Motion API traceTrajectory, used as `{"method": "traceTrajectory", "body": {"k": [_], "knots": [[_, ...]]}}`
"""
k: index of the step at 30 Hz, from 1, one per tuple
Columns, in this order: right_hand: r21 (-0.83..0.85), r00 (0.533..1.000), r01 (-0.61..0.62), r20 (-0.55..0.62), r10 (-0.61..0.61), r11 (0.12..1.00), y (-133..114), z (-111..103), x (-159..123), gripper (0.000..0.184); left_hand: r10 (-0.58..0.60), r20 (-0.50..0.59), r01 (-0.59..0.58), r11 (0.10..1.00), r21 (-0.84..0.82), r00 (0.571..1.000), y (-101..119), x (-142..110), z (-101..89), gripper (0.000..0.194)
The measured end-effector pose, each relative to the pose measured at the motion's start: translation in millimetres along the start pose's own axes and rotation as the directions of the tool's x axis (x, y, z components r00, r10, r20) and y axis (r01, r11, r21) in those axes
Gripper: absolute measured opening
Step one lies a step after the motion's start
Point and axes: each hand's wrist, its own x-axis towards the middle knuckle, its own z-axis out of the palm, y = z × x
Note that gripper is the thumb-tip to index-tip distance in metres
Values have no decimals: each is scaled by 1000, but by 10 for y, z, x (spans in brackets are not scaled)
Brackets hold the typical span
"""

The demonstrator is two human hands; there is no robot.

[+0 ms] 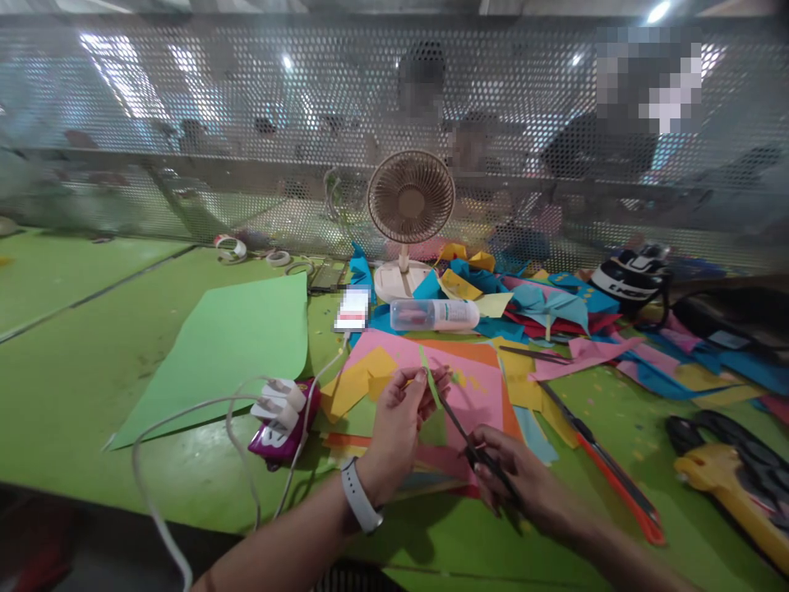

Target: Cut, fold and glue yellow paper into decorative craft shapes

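Note:
My left hand (400, 415), with a white band (362, 496) on the wrist, pinches a narrow strip of green paper (424, 359). In my right hand (511, 473) is a pair of dark scissors (459, 427), their blades pointing up and left to the strip by my left fingertips. Whether the blades touch the paper I cannot tell. Beneath both hands lie a pink sheet (477, 395), an orange sheet (507, 411) and yellow paper pieces (357, 385), with small yellow bits scattered on the pink.
Ahead stand a small fan (410, 201) and a lying bottle (435, 315), beside a phone (353, 308). A large green sheet (228, 345) and a plug on a cable (280, 405) are left. A red cutter knife (607, 469) and a yellow-black tool (727, 477) lie right.

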Motion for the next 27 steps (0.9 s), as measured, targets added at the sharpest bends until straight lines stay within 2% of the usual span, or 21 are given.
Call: {"method": "traceTrajectory", "body": {"k": [10,18,21,27], "knots": [[-71,995,32,-96,-39,997,206,22,78,38,11,-27,-10,999,39,1000,-53,-55,27,14],[-47,994,59,-86,-63,997,248,6,88,34,-12,-45,14,999,44,999,-43,-50,19,15],[-49,993,78,-80,-82,996,288,-9,78,32,-6,-18,7,999,40,1000,-45,-45,10,15],[-32,993,76,-88,-79,997,296,-18,64,32,-19,-19,21,995,101,1000,-45,-53,10,17]]}}
